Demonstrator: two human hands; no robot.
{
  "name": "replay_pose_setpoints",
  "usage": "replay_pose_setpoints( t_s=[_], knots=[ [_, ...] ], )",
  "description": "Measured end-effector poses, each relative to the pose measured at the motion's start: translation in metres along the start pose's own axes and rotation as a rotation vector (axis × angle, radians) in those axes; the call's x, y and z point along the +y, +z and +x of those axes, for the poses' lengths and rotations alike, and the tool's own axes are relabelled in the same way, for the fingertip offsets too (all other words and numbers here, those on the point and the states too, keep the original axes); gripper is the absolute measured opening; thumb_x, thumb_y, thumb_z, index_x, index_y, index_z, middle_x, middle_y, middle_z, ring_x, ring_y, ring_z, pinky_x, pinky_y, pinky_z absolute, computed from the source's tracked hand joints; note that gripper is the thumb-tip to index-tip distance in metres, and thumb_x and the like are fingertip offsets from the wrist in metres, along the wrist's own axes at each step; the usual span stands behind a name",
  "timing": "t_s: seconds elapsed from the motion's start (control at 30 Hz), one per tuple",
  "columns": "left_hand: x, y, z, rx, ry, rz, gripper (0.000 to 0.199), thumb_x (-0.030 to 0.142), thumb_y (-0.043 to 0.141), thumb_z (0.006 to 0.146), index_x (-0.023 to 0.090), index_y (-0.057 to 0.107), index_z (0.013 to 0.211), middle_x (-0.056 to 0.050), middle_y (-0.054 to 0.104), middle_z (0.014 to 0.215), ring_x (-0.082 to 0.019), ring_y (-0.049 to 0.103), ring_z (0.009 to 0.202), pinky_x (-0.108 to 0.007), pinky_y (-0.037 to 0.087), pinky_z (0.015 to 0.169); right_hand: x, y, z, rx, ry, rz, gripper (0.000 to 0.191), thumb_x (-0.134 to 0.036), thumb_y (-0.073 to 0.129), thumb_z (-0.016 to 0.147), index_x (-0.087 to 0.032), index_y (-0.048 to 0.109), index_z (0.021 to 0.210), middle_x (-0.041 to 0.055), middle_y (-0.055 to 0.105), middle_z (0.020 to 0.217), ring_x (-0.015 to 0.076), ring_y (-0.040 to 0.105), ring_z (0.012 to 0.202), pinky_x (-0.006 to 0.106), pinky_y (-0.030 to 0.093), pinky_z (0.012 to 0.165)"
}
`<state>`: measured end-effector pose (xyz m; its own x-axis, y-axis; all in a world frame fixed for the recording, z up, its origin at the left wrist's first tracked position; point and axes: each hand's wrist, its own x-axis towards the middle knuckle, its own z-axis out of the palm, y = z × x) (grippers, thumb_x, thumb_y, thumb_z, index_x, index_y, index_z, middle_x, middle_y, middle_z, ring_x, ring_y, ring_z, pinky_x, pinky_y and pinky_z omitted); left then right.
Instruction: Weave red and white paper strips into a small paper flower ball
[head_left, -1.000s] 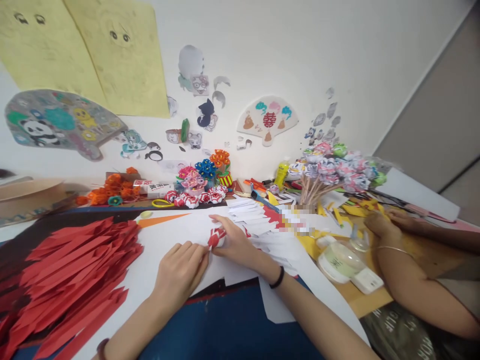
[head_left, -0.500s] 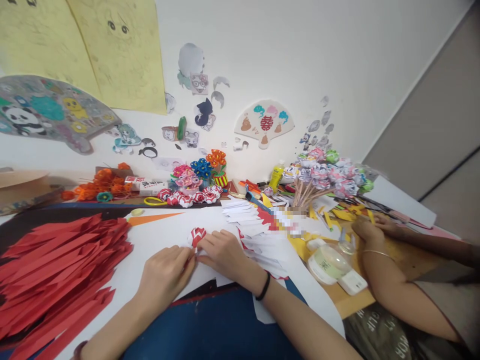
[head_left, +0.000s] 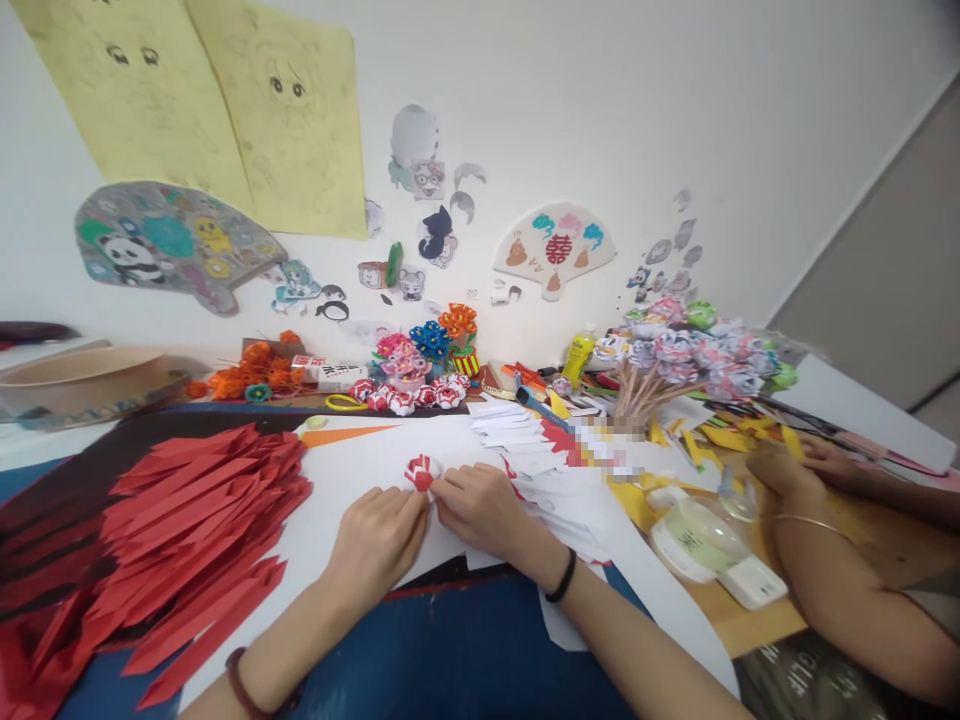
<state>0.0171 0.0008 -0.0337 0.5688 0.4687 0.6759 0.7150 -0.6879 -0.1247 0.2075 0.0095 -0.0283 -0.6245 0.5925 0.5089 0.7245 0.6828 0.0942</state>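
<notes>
At the far left a basin (head_left: 94, 385) sits against the wall, and in front of it red strips (head_left: 202, 520) lie heaped over the table's edge side, some spilling onto a white sheet (head_left: 352, 465). The heap is loose and sloping; I'd guess a nudge from the left forearm, which runs just beside it, could send strips sliding.

Then the left hand (head_left: 379, 540), fingers curled in, thumb and fingertips pinched at the foot of a small red-and-white flower (head_left: 421, 474). The flower stands up over the sheet, between the two hands. The right hand (head_left: 480, 510) closes on the flower's base from the other side, its fingertips nearly meeting the left's. Exactly what each fingertip presses is hidden from me. Too hard a squeeze, or an uneven pull between the two, might crease the folds or loosen the base.

Just past the right hand, white strips (head_left: 510, 425) fan out near the knuckles; a careless swing of that wrist could scatter them. Farther right come a bouquet (head_left: 682, 350) and a clear bottle (head_left: 690, 540), which a wide-swinging elbow might knock, and lastly a co-worker's hand (head_left: 780, 470), well apart.
</notes>
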Motion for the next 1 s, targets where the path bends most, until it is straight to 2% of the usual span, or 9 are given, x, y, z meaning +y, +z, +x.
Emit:
replay_pose_setpoints(
  t_s=[0.13, 0.27, 0.4, 0.57, 0.73, 0.83, 1.0],
  knots=[
    [0.0, -0.002, 0.0, -0.013, -0.027, -0.036, 0.013, 0.017, 0.045, 0.093, 0.018, 0.058, 0.091, -0.003, 0.06, 0.072, -0.018, 0.054, 0.068, -0.032, 0.037, 0.063, 0.002, 0.007, -0.002, 0.031, 0.02, 0.112, 0.012, -0.018, 0.049, 0.091, -0.018, 0.058, 0.083, 0.0023, 0.063, 0.075, 0.0145, 0.052, 0.064, 0.029, 0.03, 0.061],
    [-0.001, -0.002, 0.0, -0.015, 0.039, -0.05, 0.016, 0.015, 0.046, 0.093, 0.016, 0.058, 0.103, -0.003, 0.062, 0.072, -0.018, 0.054, 0.069, -0.033, 0.035, 0.063, 0.004, 0.01, -0.005, 0.033, 0.023, 0.168, 0.013, -0.017, 0.049, 0.089, -0.018, 0.06, 0.082, 0.0027, 0.063, 0.073, 0.0148, 0.051, 0.063, 0.029, 0.029, 0.06],
    [-0.002, -0.002, -0.001, -0.03, 0.062, -0.054, 0.013, 0.015, 0.047, 0.092, 0.017, 0.059, 0.093, -0.002, 0.059, 0.068, -0.018, 0.052, 0.066, -0.034, 0.033, 0.062, 0.004, 0.008, -0.005, 0.009, 0.006, 0.156, 0.014, -0.014, 0.05, 0.087, -0.018, 0.063, 0.085, 0.0032, 0.063, 0.072, 0.0155, 0.05, 0.063, 0.029, 0.028, 0.06],
    [-0.002, -0.003, 0.001, -0.079, 0.082, -0.102, 0.018, 0.013, 0.046, 0.091, 0.018, 0.058, 0.078, -0.002, 0.057, 0.065, -0.018, 0.05, 0.062, -0.034, 0.03, 0.06, 0.006, 0.007, -0.005, -0.016, -0.082, 0.092, 0.014, -0.008, 0.05, 0.079, -0.017, 0.06, 0.077, 0.0024, 0.061, 0.068, 0.0148, 0.047, 0.06, 0.031, 0.025, 0.058],
    [-0.003, -0.004, 0.002, -0.146, 0.03, -0.192, 0.018, 0.012, 0.046, 0.09, 0.019, 0.06, 0.082, -0.001, 0.061, 0.068, -0.017, 0.052, 0.062, -0.033, 0.031, 0.061, 0.009, 0.01, -0.006, -0.059, -0.146, 0.08, 0.012, -0.008, 0.052, 0.077, -0.018, 0.057, 0.072, 0.0017, 0.061, 0.071, 0.0139, 0.048, 0.059, 0.031, 0.025, 0.057],
    [-0.003, -0.003, 0.001, -0.137, -0.01, -0.195, 0.015, 0.015, 0.047, 0.093, 0.02, 0.06, 0.088, -0.001, 0.063, 0.072, -0.018, 0.053, 0.067, -0.033, 0.031, 0.062, 0.01, 0.012, -0.006, -0.054, -0.11, 0.134, 0.012, -0.007, 0.052, 0.077, -0.017, 0.057, 0.073, 0.0014, 0.063, 0.072, 0.014, 0.05, 0.061, 0.03, 0.026, 0.058],
    [-0.004, 0.0, 0.0, -0.072, 0.034, -0.071, 0.014, 0.015, 0.046, 0.094, 0.017, 0.059, 0.09, -0.002, 0.061, 0.072, -0.018, 0.051, 0.066, -0.033, 0.03, 0.061, 0.009, 0.013, -0.006, -0.002, 0.052, 0.222, 0.013, -0.01, 0.05, 0.082, -0.017, 0.06, 0.08, 0.0022, 0.065, 0.073, 0.0146, 0.053, 0.064, 0.028, 0.029, 0.061]
  ],
)
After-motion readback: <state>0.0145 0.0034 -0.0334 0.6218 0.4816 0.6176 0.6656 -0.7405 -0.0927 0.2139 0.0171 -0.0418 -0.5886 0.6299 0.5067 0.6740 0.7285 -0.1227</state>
